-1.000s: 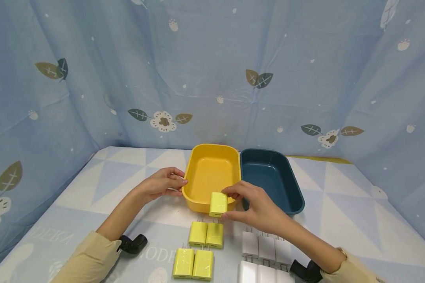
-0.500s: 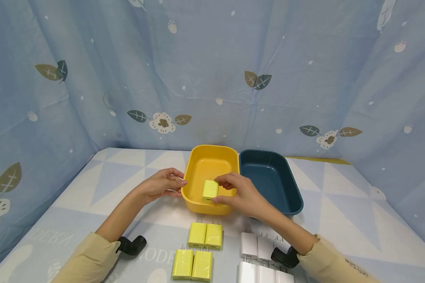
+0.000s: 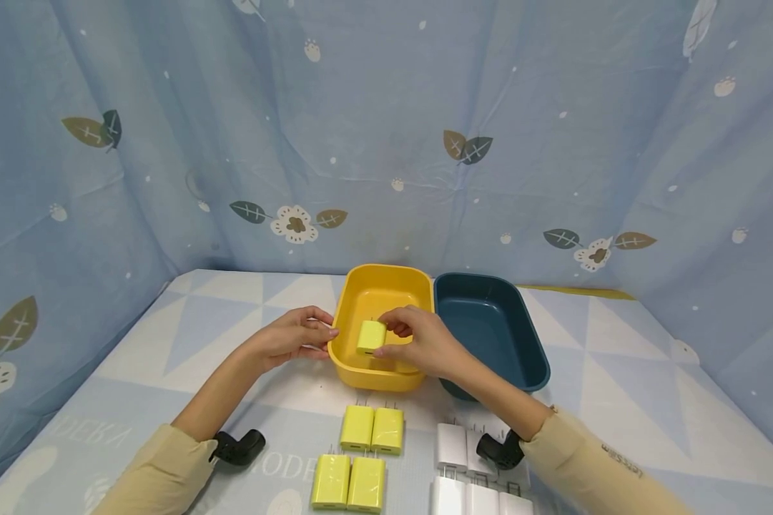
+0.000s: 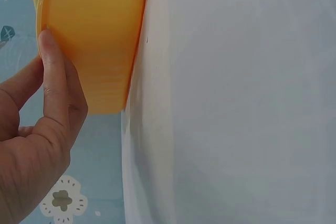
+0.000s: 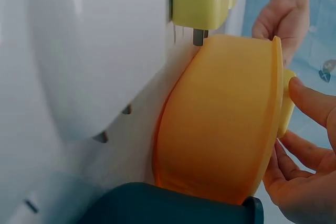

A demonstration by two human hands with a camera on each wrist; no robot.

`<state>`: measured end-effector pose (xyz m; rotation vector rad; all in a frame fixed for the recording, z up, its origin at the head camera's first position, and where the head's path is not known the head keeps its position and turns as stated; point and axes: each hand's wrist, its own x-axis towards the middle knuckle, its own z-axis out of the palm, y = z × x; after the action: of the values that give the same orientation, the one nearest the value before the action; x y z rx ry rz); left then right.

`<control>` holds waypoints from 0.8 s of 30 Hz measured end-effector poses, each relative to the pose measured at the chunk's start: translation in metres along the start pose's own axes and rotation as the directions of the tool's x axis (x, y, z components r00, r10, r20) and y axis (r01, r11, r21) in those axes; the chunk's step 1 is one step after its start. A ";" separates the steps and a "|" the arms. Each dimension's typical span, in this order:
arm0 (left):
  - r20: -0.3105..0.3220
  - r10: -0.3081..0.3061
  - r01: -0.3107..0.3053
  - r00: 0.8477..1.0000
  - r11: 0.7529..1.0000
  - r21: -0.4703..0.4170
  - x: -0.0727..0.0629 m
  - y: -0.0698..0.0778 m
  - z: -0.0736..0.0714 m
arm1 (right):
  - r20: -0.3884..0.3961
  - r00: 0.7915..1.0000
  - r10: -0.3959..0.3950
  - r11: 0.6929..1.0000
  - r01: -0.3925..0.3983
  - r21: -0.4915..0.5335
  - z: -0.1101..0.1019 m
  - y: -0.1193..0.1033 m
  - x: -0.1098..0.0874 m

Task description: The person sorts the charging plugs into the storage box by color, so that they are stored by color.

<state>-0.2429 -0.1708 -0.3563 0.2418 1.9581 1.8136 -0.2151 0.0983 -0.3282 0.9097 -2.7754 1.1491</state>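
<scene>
Yellow charger (image 3: 371, 337) is being held at the yellow bin's (image 3: 373, 379) opening, prongs pointing toward the curtain (image 3: 386, 107), port end facing the person, long axis running roughly along the bin. The right grip (image 3: 422, 342) is pinching it; the left grip (image 3: 294, 333) is holding the rim, which is hiding part of the charger from the right-wrist camera. Nearest white chargers (image 3: 449, 497) are running off the head view's bottom edge.
</scene>
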 end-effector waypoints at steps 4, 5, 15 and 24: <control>0.006 0.004 -0.004 1.000 1.000 -0.003 0.000 -0.001 -0.001 | 0.024 0.999 0.039 0.999 -0.039 0.002 0.004 0.000 0.008; 0.007 0.004 -0.004 1.000 1.000 -0.002 -0.001 -0.002 -0.001 | 0.028 0.999 0.046 0.999 -0.046 -0.002 0.006 0.001 0.010; -0.003 -0.009 0.009 1.000 1.000 0.000 0.000 -0.002 -0.001 | 0.068 0.994 0.086 0.995 -0.082 -0.060 0.019 0.002 0.025; -0.007 -0.013 0.013 1.000 1.000 -0.004 0.000 0.000 0.001 | 0.117 0.982 0.148 0.987 -0.139 -0.077 0.028 0.003 0.032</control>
<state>-0.2423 -0.1705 -0.3565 0.2219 1.9559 1.8124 -0.2373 0.0651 -0.3438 0.8123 -3.0030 1.0402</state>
